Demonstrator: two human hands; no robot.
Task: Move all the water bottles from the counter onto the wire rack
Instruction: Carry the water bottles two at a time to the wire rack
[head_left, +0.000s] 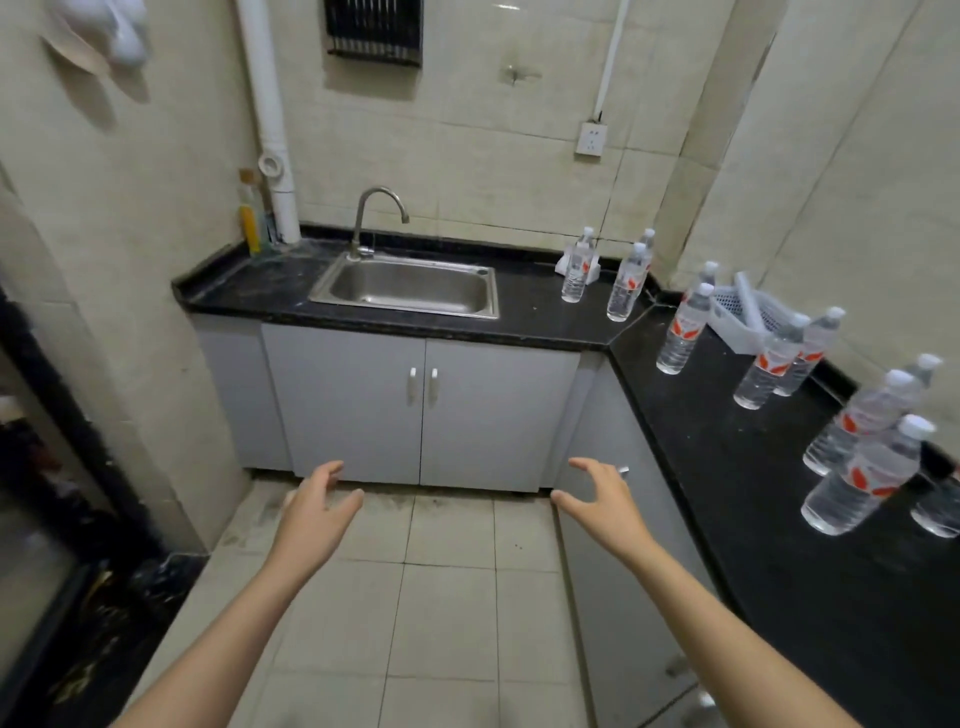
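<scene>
Several clear water bottles with red labels and white caps stand upright on the black L-shaped counter (530, 317). One bottle (576, 267) stands just right of the sink, another (627, 283) near the corner. More bottles line the right-hand run: one (683, 332), one (769, 366), and the nearest (865, 478). A black wire rack (373, 31) hangs on the back wall above the sink. My left hand (317, 512) and my right hand (602, 501) are stretched out over the floor, fingers spread, holding nothing, well short of the bottles.
A steel sink (410, 288) with a curved tap (371, 218) is set in the counter. A white plastic basket (748, 319) sits against the right wall. A yellow bottle (249, 221) stands in the left corner by a white pipe. Grey cabinet doors (421, 410) face me.
</scene>
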